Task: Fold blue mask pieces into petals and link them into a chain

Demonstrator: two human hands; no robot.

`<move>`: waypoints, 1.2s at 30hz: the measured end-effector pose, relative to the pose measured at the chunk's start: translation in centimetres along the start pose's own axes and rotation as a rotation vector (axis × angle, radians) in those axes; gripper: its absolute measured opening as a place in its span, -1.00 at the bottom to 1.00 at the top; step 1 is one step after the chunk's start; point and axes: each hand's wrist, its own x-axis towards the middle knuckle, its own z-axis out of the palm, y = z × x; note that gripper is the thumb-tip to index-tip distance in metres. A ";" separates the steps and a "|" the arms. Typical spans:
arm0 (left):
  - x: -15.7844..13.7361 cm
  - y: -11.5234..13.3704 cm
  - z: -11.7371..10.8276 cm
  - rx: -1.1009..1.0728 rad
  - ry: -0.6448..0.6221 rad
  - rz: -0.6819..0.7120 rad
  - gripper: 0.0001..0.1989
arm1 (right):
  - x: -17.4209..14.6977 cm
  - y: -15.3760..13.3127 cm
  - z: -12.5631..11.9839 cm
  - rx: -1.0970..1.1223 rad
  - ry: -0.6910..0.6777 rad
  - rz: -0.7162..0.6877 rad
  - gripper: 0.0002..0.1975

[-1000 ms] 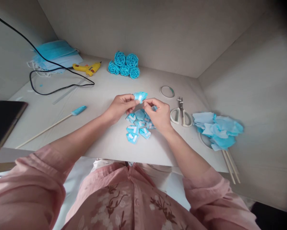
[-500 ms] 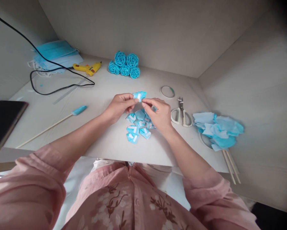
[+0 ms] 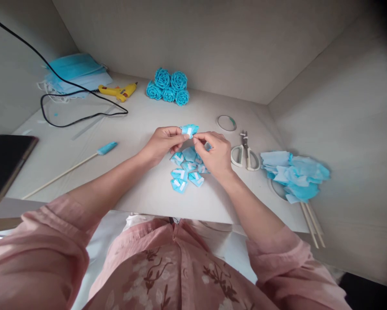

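My left hand (image 3: 166, 144) pinches a small folded blue petal piece (image 3: 189, 130) with a white strip of tape across it. My right hand (image 3: 214, 150) is closed, thumb and forefinger pinched at the right lower edge of the same piece. Just below the hands, several similar folded blue petals (image 3: 179, 174) with white tape strips lie on the table; my right hand covers part of them. To the left rests a thin wooden stick (image 3: 60, 175) with a rolled blue tip (image 3: 107, 148).
Blue rolled roses (image 3: 169, 86) are stacked at the back. A yellow glue gun (image 3: 119, 91) with a black cord (image 3: 83, 122) lies near blue masks (image 3: 73, 71). A tape ring (image 3: 226, 123), scissors (image 3: 245, 150), blue scraps (image 3: 293, 172) and sticks (image 3: 311, 224) are rightward. A phone (image 3: 7, 165) lies left.
Hardly anything differs. Both hands keep their pinch on the blue petal piece, and the whole view has shifted very slightly.
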 end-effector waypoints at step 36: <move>-0.4 1.0 -0.1 -0.094 -0.092 -0.006 -0.73 | 0.7 1.4 0.2 0.680 -0.169 0.426 -0.64</move>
